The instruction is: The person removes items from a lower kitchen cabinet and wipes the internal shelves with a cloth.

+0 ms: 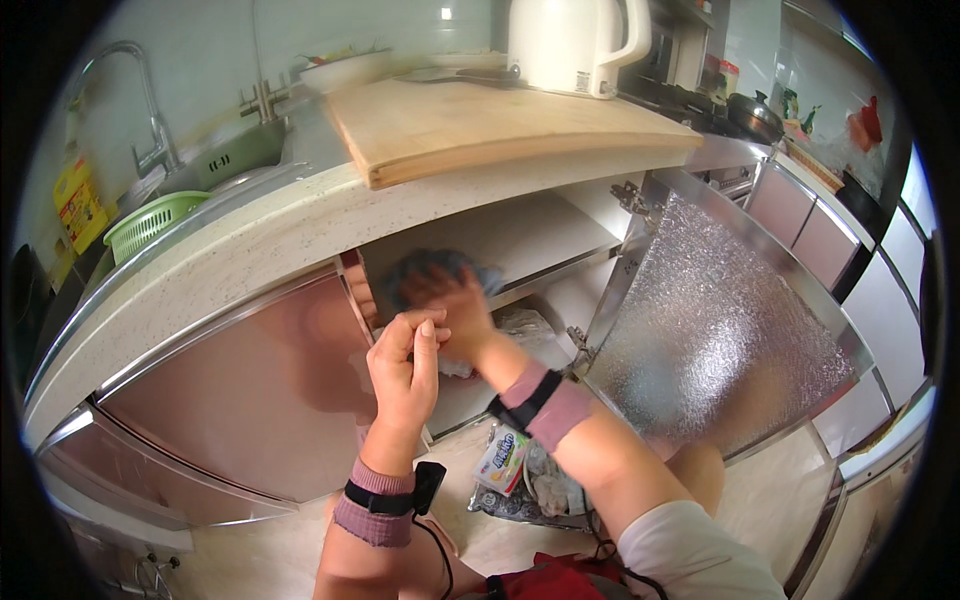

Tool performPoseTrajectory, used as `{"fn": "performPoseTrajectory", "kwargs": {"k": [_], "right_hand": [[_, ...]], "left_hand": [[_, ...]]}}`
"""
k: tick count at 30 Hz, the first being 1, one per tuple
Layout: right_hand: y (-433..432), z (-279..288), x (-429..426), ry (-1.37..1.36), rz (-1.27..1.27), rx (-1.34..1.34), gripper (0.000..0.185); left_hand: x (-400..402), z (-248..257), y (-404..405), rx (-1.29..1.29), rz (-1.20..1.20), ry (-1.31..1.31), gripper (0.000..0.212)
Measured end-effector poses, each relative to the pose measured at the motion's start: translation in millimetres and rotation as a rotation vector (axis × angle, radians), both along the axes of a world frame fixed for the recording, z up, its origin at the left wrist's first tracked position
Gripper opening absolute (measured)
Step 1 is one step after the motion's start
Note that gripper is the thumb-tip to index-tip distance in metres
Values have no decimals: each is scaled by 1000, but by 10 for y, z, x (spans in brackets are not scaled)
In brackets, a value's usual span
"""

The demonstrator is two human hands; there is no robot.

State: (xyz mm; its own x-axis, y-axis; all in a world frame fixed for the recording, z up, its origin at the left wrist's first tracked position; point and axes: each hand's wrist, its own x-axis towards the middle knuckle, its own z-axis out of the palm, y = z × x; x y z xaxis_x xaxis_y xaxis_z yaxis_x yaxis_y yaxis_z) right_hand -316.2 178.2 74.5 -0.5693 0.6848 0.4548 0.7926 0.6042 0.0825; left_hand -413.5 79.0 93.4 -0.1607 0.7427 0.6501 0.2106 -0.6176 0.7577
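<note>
My right hand [457, 304] is inside the open cabinet on a dark blue-grey cloth [409, 274]. Motion blurs both the hand and the cloth, which lies against the white upper shelf [525, 221]. In front of it, at the cabinet opening, my left hand [405, 360] is raised with its fingers curled in and its thumb up. Nothing shows in that hand. Below the shelf, a clear plastic bag [525, 326] sits in the lower compartment, partly hidden by my right wrist.
The textured cabinet door [712, 330] stands open on the right. Overhead, a wooden board [510, 120] juts past the counter edge and bears a white kettle [566, 45]. A printed packet [499, 461] and a dark plastic package [495, 506] lie on the floor. A green basket [154, 221] is by the sink.
</note>
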Motion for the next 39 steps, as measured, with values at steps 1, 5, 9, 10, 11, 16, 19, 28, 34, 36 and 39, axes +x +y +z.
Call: {"fn": "performPoseTrajectory", "kwargs": {"k": [1, 5, 9, 10, 11, 16, 19, 28, 34, 36, 39], "right_hand": [[-75, -13, -97, 47, 77, 20, 58], [-85, -20, -90, 242, 229, 32, 54], [86, 173, 242, 579, 417, -331, 43], [152, 207, 310, 748, 500, -525, 40], [159, 197, 434, 810, 455, -291, 33], [284, 154, 1483, 840, 84, 0, 27], [389, 42, 2038, 861, -89, 115, 25], [652, 56, 2635, 900, -183, 12, 30], [733, 43, 2685, 874, -134, -123, 36], [825, -16, 2775, 874, -158, -136, 36], [792, 120, 2657, 869, -147, -224, 36]], "left_hand": [[21, 22, 1, 3, 17, 8, 21], [58, 45, 63, 20, 67, 12, 20], [118, 62, 179, 156, 220, 194, 20], [119, 92, 210, 253, 293, 262, 22], [121, 90, 228, 215, 280, 276, 24], [126, -70, 422, 98, 353, 437, 34], [133, -222, 538, -60, 504, 702, 42], [204, -161, 875, -549, 698, 956, 70], [601, 224, 1139, -958, 691, 1126, 72], [960, 277, 1164, -980, 695, 1134, 71], [1248, 81, 1286, -709, 552, 1234, 68]]}}
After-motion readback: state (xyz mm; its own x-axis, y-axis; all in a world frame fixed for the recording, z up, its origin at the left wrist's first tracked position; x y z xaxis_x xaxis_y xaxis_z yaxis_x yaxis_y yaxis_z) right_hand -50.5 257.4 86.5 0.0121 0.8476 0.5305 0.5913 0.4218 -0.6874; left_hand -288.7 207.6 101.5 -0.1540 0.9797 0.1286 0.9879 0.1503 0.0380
